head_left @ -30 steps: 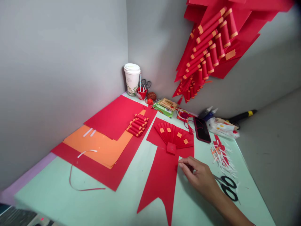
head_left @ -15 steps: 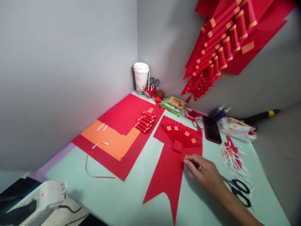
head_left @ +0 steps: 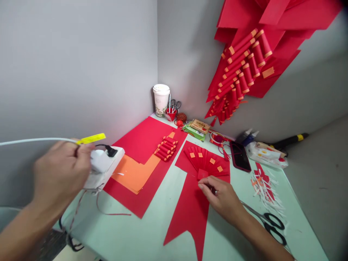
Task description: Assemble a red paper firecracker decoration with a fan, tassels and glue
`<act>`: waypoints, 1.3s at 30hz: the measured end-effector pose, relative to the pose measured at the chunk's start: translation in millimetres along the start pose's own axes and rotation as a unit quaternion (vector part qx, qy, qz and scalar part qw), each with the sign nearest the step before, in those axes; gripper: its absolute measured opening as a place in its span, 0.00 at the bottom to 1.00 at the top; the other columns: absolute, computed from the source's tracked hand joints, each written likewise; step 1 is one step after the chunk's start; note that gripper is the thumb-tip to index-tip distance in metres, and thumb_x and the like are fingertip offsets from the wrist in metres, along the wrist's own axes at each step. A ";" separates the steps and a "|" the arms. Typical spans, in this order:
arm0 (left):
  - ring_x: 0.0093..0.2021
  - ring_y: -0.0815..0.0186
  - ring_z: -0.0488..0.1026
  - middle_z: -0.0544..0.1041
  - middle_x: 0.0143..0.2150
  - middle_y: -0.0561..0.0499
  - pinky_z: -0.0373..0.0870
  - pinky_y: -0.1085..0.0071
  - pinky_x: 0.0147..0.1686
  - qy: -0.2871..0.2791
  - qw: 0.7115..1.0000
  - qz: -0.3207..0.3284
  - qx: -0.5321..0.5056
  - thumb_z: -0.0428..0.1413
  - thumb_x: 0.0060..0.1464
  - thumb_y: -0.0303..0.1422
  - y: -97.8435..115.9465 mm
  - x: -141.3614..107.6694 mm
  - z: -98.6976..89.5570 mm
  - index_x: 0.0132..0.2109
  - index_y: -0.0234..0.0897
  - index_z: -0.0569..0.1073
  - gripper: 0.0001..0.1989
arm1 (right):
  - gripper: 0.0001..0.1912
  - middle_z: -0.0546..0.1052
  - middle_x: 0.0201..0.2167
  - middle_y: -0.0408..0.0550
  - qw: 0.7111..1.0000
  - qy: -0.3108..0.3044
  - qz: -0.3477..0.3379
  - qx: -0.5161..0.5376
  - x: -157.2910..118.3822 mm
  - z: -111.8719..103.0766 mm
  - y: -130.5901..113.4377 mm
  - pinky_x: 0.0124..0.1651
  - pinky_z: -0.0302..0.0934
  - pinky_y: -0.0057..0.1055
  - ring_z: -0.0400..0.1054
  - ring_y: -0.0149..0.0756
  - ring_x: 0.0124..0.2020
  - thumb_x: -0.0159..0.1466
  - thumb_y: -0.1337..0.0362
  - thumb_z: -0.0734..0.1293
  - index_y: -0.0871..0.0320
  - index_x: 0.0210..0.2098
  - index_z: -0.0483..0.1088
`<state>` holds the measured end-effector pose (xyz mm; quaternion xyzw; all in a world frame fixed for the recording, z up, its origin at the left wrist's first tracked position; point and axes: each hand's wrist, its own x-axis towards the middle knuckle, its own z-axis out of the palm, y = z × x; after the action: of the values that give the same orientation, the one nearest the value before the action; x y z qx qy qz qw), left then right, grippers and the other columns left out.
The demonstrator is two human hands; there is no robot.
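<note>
My left hand (head_left: 63, 165) is closed at the near end of a white power strip (head_left: 116, 159), held up over the table's left side. A white plug (head_left: 98, 160) and a black plug (head_left: 111, 150) sit in the strip. A white cable (head_left: 35, 139) with a yellow tag (head_left: 91, 139) runs over my fingers. My right hand (head_left: 221, 197) is pinched just below the red square (head_left: 202, 174) at the base of a pleated red paper fan (head_left: 208, 159); whatever is between its fingertips is too small to make out. Below the fan, red paper (head_left: 185, 217) ends in a notched tail.
Scissors (head_left: 268, 219) and paper scraps (head_left: 268, 185) lie right of my right hand. Orange and red sheets (head_left: 136, 137) with small red paper rolls (head_left: 165, 148) lie left. A phone (head_left: 240, 156), lidded cup (head_left: 161, 100) and glue bottles stand behind. A red firecracker decoration (head_left: 239, 69) hangs above.
My left hand has come into view, and the power strip has risen from the lower left to above the table's left side. My right hand has moved left, closer to the red square.
</note>
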<state>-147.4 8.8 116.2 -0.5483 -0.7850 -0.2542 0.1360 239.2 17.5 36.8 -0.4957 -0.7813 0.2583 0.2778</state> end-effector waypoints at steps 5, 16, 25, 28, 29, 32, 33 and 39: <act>0.35 0.62 0.66 0.65 0.30 0.52 0.58 0.68 0.34 -0.014 0.999 0.008 -0.040 0.45 0.64 0.39 6.7 -0.5 25.5 0.26 0.42 0.59 0.17 | 0.09 0.77 0.31 0.45 0.998 -0.022 -0.053 0.002 27.5 17.6 -26.0 0.35 0.63 0.30 0.72 0.36 0.32 0.68 0.66 0.62 0.56 0.36 0.75; 0.34 0.65 0.69 0.70 0.31 0.54 0.64 0.71 0.38 -0.093 0.980 0.078 -0.159 0.46 0.63 0.39 -17.9 -5.2 24.3 0.29 0.41 0.66 0.15 | 0.11 0.78 0.43 0.50 0.976 -0.111 -0.185 -0.031 113.3 82.4 -127.3 0.40 0.65 0.32 0.73 0.39 0.39 0.67 0.62 0.67 0.57 0.49 0.73; 0.42 0.60 0.74 0.75 0.47 0.50 0.69 0.65 0.45 -0.075 0.982 -0.022 -0.171 0.53 0.60 0.44 -37.9 -68.0 25.6 0.49 0.44 0.70 0.14 | 0.24 0.77 0.48 0.52 0.972 -0.121 -0.203 -0.002 123.7 136.8 -144.4 0.44 0.68 0.37 0.73 0.45 0.46 0.66 0.52 0.68 0.55 0.58 0.66; 0.46 0.55 0.74 0.74 0.50 0.47 0.71 0.60 0.47 -0.093 0.982 -0.032 -0.164 0.54 0.58 0.47 -41.5 -88.0 28.6 0.53 0.44 0.67 0.20 | 0.25 0.76 0.48 0.53 0.973 -0.126 -0.193 0.000 123.2 137.7 -144.3 0.45 0.68 0.37 0.73 0.45 0.46 0.66 0.52 0.68 0.56 0.58 0.66; 0.48 0.52 0.73 0.74 0.51 0.45 0.71 0.58 0.48 -0.102 0.983 -0.032 -0.151 0.54 0.57 0.47 -42.2 -92.7 30.7 0.54 0.43 0.67 0.22 | 0.25 0.76 0.48 0.52 0.973 -0.128 -0.191 0.000 123.2 137.3 -144.9 0.45 0.68 0.38 0.73 0.45 0.46 0.66 0.51 0.68 0.56 0.58 0.66; 0.54 0.45 0.70 0.72 0.52 0.38 0.69 0.51 0.52 -0.110 0.990 -0.016 -0.084 0.51 0.58 0.49 -42.6 -99.4 39.0 0.56 0.37 0.66 0.25 | 0.24 0.76 0.47 0.51 0.975 -0.125 -0.184 -0.012 124.0 137.4 -148.4 0.44 0.68 0.39 0.73 0.45 0.45 0.65 0.47 0.68 0.55 0.55 0.67; 0.54 0.44 0.70 0.72 0.51 0.36 0.69 0.50 0.53 -0.107 0.992 -0.007 -0.062 0.50 0.58 0.49 -42.1 -99.2 41.7 0.56 0.35 0.66 0.26 | 0.24 0.76 0.46 0.51 0.975 -0.122 -0.184 -0.017 124.5 138.1 -149.9 0.43 0.68 0.38 0.74 0.45 0.44 0.65 0.46 0.67 0.55 0.53 0.68; 0.54 0.44 0.69 0.72 0.51 0.34 0.68 0.48 0.54 -0.097 0.995 0.019 0.016 0.46 0.60 0.46 -46.8 -85.9 43.7 0.57 0.29 0.66 0.27 | 0.20 0.77 0.43 0.51 0.978 -0.093 -0.180 -0.046 129.2 152.9 -162.2 0.39 0.68 0.37 0.74 0.45 0.41 0.67 0.48 0.65 0.57 0.48 0.69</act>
<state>-156.9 -47.8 25.8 -0.5825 -0.7882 -0.1846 0.0733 -14.5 55.6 61.0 -0.3328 -0.8914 0.2122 0.2229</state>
